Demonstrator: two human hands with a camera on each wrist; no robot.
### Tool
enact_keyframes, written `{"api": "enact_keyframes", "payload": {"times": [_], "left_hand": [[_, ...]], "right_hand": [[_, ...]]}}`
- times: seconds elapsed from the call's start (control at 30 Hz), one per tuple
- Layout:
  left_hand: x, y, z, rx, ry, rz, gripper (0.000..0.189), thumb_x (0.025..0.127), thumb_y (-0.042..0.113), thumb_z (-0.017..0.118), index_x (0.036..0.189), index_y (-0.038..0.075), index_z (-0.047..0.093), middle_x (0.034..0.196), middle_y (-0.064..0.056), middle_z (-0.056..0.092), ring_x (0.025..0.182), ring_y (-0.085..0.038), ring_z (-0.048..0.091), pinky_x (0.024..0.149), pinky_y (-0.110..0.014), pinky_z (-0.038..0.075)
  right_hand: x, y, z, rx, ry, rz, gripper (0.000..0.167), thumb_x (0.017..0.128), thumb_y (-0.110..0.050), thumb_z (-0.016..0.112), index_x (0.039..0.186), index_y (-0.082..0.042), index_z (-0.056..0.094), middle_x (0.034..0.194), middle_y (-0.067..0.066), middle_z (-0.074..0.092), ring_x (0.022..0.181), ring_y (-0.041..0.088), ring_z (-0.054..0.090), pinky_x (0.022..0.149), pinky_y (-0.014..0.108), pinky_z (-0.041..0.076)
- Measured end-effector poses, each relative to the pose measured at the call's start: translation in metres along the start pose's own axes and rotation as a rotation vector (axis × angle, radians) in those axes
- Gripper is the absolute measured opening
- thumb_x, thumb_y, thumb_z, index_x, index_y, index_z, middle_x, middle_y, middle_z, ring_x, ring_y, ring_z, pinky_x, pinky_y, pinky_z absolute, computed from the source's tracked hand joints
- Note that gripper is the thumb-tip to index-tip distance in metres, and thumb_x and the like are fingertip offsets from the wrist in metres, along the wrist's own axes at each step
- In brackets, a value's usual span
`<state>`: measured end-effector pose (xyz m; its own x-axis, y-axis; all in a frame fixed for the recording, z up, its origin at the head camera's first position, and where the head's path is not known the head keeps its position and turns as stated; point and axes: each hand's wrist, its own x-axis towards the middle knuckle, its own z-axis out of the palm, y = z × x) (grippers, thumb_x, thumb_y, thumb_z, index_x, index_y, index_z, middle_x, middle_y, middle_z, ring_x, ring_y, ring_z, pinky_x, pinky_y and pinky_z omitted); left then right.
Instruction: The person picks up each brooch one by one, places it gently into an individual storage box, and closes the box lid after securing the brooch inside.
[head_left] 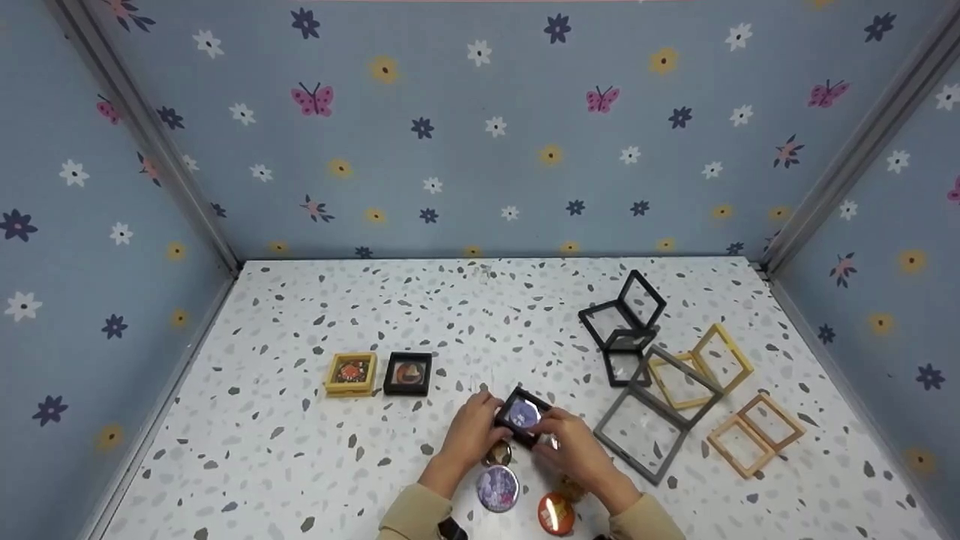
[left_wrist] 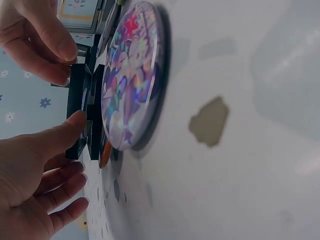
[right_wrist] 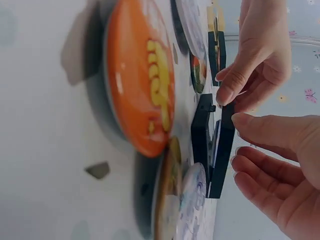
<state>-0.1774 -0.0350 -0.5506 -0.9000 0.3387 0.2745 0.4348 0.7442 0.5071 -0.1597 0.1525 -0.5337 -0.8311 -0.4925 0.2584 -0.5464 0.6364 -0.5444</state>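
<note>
Both hands grip a small square black display frame [head_left: 534, 397] with a round purple badge [head_left: 524, 413] in its middle. My left hand [head_left: 472, 431] holds its left side, thumb and fingers at the edge. On the opposite side my right hand [head_left: 576, 450] pinches the edge. In the right wrist view, the two black halves of the frame [right_wrist: 227, 142] stand close together with a narrow gap between them. Just below the hands lie a small dark round badge [head_left: 498, 453], a purple holographic badge [head_left: 498, 489] and an orange badge [head_left: 556, 514]. A brownish badge [head_left: 573, 487] is partly hidden by my right arm.
To the left stand a yellow frame [head_left: 351, 357] and a black frame [head_left: 408, 356], each with a badge inside. On the right lie unfolded frames: black ones [head_left: 600, 307], a large grey one [head_left: 626, 457], a yellow one [head_left: 739, 356] and a wooden-coloured one [head_left: 757, 442]. Flowered walls enclose the speckled table [head_left: 300, 450].
</note>
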Motion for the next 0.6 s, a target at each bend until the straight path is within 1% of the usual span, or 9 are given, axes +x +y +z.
{"api": "enact_keyframes", "payload": {"times": [0.13, 0.27, 0.37, 0.47, 0.53, 0.6], "left_hand": [[0.000, 0.001, -0.002, 0.021, 0.023, 0.082, 0.029, 0.070, 0.016, 0.072, 0.093, 0.002, 0.061, 0.091, -0.004, 0.052, 0.084, -0.020, 0.052, 0.076, -0.031, 0.044], [0.001, 0.001, -0.004, 0.088, 0.002, 0.185, 0.018, 0.073, 0.014, 0.069, 0.087, 0.005, 0.064, 0.089, -0.001, 0.052, 0.083, -0.016, 0.051, 0.074, -0.029, 0.043], [0.002, 0.001, -0.004, 0.168, -0.028, 0.256, 0.012, 0.075, 0.015, 0.067, 0.085, 0.008, 0.065, 0.089, 0.001, 0.053, 0.082, -0.014, 0.050, 0.071, -0.027, 0.042], [0.003, 0.002, -0.003, 0.221, -0.042, 0.308, 0.010, 0.075, 0.015, 0.066, 0.084, 0.009, 0.066, 0.087, 0.002, 0.054, 0.080, -0.013, 0.049, 0.068, -0.025, 0.041], [0.005, 0.002, -0.003, 0.243, -0.046, 0.330, 0.008, 0.075, 0.014, 0.066, 0.082, 0.010, 0.067, 0.084, 0.003, 0.055, 0.078, -0.012, 0.049, 0.067, -0.024, 0.040], [0.006, 0.003, -0.003, 0.264, -0.047, 0.346, 0.007, 0.075, 0.014, 0.066, 0.080, 0.010, 0.067, 0.082, 0.003, 0.055, 0.076, -0.012, 0.049, 0.066, -0.024, 0.040]], "right_hand": [[-0.006, 0.002, -0.010, -0.002, 0.031, -0.002, 0.016, 0.070, -0.002, 0.069, 0.085, -0.002, 0.067, 0.085, 0.003, 0.058, 0.076, 0.019, 0.058, 0.070, 0.030, 0.048], [-0.013, 0.008, -0.025, -0.001, 0.104, 0.010, 0.014, 0.072, -0.002, 0.069, 0.086, -0.002, 0.066, 0.085, 0.002, 0.058, 0.077, 0.018, 0.058, 0.069, 0.031, 0.048], [-0.020, 0.012, -0.038, -0.017, 0.206, 0.023, 0.014, 0.072, -0.002, 0.070, 0.085, -0.004, 0.066, 0.085, 0.001, 0.058, 0.076, 0.018, 0.059, 0.066, 0.031, 0.049], [-0.026, 0.016, -0.052, -0.038, 0.328, 0.038, 0.016, 0.070, -0.001, 0.071, 0.084, -0.007, 0.066, 0.083, -0.001, 0.059, 0.073, 0.017, 0.059, 0.062, 0.030, 0.049], [-0.030, 0.019, -0.062, -0.057, 0.409, 0.048, 0.018, 0.069, 0.001, 0.072, 0.083, -0.008, 0.067, 0.082, -0.001, 0.060, 0.072, 0.017, 0.059, 0.060, 0.029, 0.048], [-0.034, 0.021, -0.072, -0.088, 0.486, 0.057, 0.021, 0.067, 0.004, 0.072, 0.084, -0.008, 0.067, 0.082, 0.000, 0.060, 0.073, 0.017, 0.059, 0.062, 0.027, 0.048]]}}
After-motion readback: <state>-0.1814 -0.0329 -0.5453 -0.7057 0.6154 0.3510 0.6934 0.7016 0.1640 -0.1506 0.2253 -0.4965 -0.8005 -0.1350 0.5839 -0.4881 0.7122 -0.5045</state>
